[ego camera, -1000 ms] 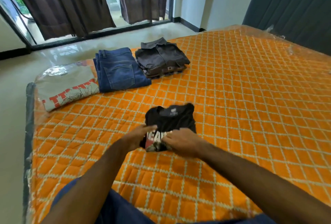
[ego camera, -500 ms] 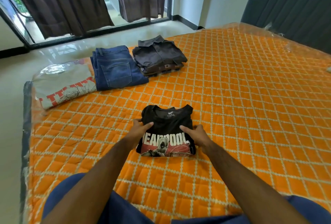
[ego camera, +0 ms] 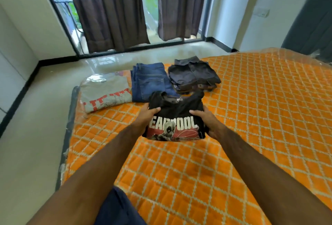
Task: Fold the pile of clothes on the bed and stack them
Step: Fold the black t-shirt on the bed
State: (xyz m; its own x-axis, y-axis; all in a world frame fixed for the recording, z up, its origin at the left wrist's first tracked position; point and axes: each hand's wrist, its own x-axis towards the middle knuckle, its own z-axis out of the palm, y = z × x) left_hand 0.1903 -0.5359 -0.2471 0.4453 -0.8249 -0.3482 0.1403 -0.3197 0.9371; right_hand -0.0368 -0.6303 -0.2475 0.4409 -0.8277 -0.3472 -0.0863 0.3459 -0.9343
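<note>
A folded black T-shirt [ego camera: 177,109] with a white and red print is held just above the orange quilted bed [ego camera: 251,117]. My left hand [ego camera: 148,114] grips its left edge and my right hand [ego camera: 203,118] grips its right edge, thumbs on top. Beyond it, near the bed's far edge, lie three folded piles in a row: a grey T-shirt with red print [ego camera: 106,95] on the left, blue jeans [ego camera: 150,81] in the middle, and dark grey clothes [ego camera: 194,74] on the right.
The bed's left edge [ego camera: 69,135] drops to a pale shiny floor [ego camera: 36,135]. Dark curtains [ego camera: 111,9] hang before a glass door at the back. A dark headboard [ego camera: 312,23] stands at the far right. My blue-clad knee [ego camera: 116,208] is at the bottom.
Both hands took hold of the folded black T-shirt by its sides and lifted it off the bed, carrying it forward toward the row of folded piles. The camera tilted up.
</note>
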